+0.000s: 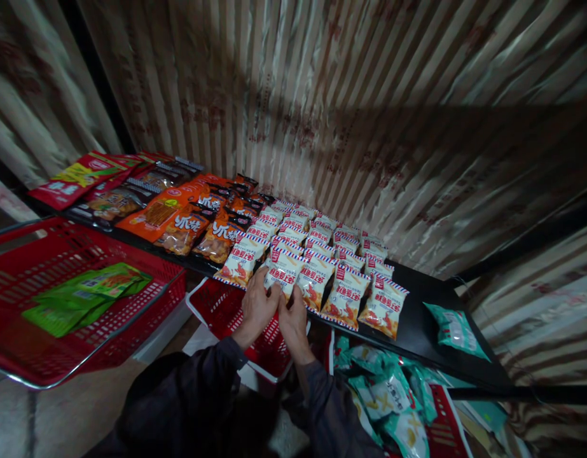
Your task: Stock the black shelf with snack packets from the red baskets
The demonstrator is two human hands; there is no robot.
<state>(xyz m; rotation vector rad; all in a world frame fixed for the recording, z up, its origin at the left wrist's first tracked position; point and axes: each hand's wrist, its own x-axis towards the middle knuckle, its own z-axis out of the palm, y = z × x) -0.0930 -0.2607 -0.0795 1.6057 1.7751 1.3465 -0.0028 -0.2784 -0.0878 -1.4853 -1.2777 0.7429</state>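
At the front edge of the black shelf, my left hand [257,304] and my right hand [294,319] close in on the lower part of a small white-and-orange snack bag [282,268]. My left fingers curl at its lower left side, and my right fingers are at its lower right corner. The fingertips are partly hidden. Matching bags stand in rows behind it and on both sides, such as the snack bag [345,292] to the right and the one [240,259] to the left.
Orange-and-black snack bags [183,229] and red bags [78,178] fill the shelf's left part. A teal bag [455,331] lies on the black shelf [417,299] at right. Below stand a red basket [169,286] with green bags, a middle red basket [217,305], and one heaped with teal bags [388,391].
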